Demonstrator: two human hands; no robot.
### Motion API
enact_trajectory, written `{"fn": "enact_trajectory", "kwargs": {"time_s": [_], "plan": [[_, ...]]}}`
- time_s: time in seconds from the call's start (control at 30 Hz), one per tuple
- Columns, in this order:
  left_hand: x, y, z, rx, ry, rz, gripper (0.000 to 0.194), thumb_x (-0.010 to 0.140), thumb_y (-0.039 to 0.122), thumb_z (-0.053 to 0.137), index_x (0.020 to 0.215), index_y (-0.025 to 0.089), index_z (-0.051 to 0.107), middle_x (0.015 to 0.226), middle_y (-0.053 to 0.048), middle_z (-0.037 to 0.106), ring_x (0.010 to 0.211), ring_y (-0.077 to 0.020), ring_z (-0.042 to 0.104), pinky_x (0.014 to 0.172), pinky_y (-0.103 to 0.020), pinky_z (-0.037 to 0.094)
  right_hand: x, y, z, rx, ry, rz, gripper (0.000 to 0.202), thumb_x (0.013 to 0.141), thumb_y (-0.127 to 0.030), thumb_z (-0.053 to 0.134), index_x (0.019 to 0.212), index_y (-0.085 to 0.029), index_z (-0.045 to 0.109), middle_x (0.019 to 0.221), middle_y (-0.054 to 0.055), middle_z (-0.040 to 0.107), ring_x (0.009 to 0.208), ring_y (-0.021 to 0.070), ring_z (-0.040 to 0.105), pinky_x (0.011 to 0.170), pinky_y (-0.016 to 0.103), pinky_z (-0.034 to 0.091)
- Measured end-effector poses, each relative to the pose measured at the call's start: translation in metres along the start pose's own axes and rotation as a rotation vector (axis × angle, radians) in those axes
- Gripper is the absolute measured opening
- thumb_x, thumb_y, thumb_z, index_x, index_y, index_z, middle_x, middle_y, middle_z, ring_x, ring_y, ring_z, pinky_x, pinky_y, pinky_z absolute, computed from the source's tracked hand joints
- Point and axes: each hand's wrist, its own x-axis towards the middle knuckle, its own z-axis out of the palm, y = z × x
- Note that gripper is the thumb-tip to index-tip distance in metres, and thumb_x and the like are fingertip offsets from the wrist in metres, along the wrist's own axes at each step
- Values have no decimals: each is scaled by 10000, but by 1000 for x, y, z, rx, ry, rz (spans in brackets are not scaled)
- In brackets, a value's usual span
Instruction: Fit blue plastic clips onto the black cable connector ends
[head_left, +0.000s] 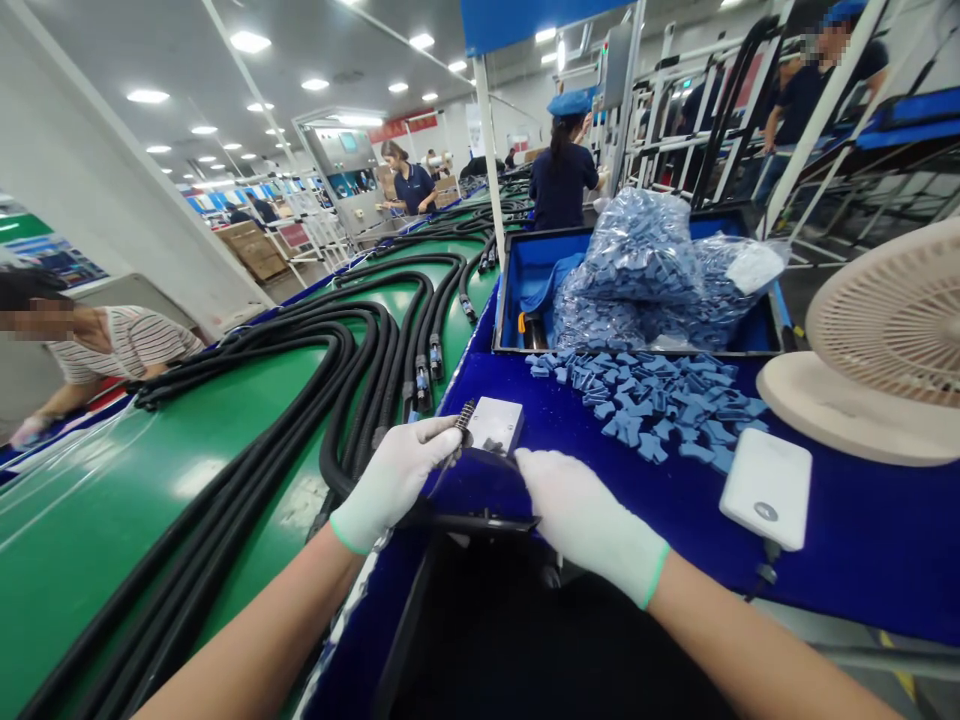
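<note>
My left hand (397,480), in a white glove with a green cuff, is closed around a black ribbed hose end (466,414). That end points up and away, just left of a white block (498,420) with a small dark piece on its near side. Across from it, my right hand (589,515), gloved the same way, has its fingers curled together above the near edge of the blue work surface (645,510). Whatever its fingertips may hold is hidden. Many loose blue plastic clips (660,400) lie beyond my right hand.
Long black hoses (247,500) run along a green conveyor (285,410) on the left. A blue bin (517,300) holds bagged clips (645,250). At the right are a fan (892,310) and a white device with a cable (769,485). Several people work nearby.
</note>
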Motion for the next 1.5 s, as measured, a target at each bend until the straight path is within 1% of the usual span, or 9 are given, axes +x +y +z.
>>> {"fn": "enact_trajectory", "kwargs": {"time_s": [0.1, 0.2, 0.3, 0.4, 0.57, 0.87, 1.13, 1.33, 1.5], "plan": [[-2, -6, 2, -164, 8, -20, 528, 924, 549, 654, 1281, 166, 717, 1112, -103, 777, 1025, -318, 728, 889, -404, 584, -14, 11, -7, -16, 120, 93, 519, 827, -69, 643, 1343, -93, 591, 1226, 209, 630, 1188, 390, 569, 1011, 542, 441], [-6, -5, 5, -238, -4, -33, 517, 918, 490, 692, 1323, 169, 682, 1201, -117, 751, 1069, -301, 716, 929, -396, 569, -29, 2, -3, 538, -6, 124, 809, 704, -236, 862, 1441, -222, 529, 1234, 116, 659, 1053, 312, 647, 925, 456, 531], [-15, 3, 12, -151, -18, -22, 447, 913, 385, 708, 1328, 221, 681, 1291, -75, 725, 1182, -281, 676, 1039, -382, 516, -36, -21, 11, 1205, -166, 315, 654, 758, -308, 796, 1357, -194, 558, 940, 54, 717, 771, 234, 698, 710, 369, 575], [-23, 12, 21, 56, -152, 8, 394, 908, 256, 671, 1300, 277, 702, 1283, -19, 727, 1208, -248, 656, 1090, -355, 468, -32, -35, 23, 1488, -11, 429, 413, 775, -266, 726, 1150, -123, 628, 904, 70, 709, 764, 234, 713, 727, 381, 588], [-28, 24, 32, 286, -355, 137, 282, 943, 218, 614, 1168, 308, 758, 1077, -12, 701, 1026, -214, 648, 928, -322, 496, -30, -23, 20, 1367, 162, 300, 561, 669, -72, 703, 1213, -196, 640, 1058, 34, 710, 882, 192, 662, 746, 301, 533], [-30, 9, 36, 442, -396, 498, 442, 1012, 179, 455, 1365, 334, 671, 958, -59, 594, 864, -204, 569, 772, -341, 469, -39, -11, 3, 1395, -22, 79, 829, 713, -34, 696, 1473, -301, 500, 1071, -3, 675, 799, 148, 627, 706, 279, 505], [-5, 1, 48, 20, -298, 5, 1054, 632, 174, 857, 1573, 305, 401, 1226, -32, 678, 1067, -261, 680, 965, -398, 557, -39, -9, -9, 1257, 9, 19, 729, 710, 4, 646, 1382, -273, 599, 1153, 19, 710, 1048, 206, 662, 885, 322, 538], [-41, -10, 65, 335, 20, 210, 215, 841, 352, 768, 1046, 293, 796, 984, -68, 755, 942, -299, 699, 973, -493, 533, -36, 2, 15, 1507, 195, 203, 508, 668, -79, 754, 1161, -195, 708, 1129, 70, 732, 972, 246, 688, 880, 379, 555], [-61, -25, 82, -493, 24, -165, 249, 909, 427, 683, 1112, 304, 758, 1082, -76, 746, 1003, -295, 708, 904, -471, 604, -50, -24, 36, 1665, 455, 196, 462, 688, -73, 761, 1117, -239, 721, 1228, 56, 710, 1087, 261, 681, 981, 408, 551]]}}
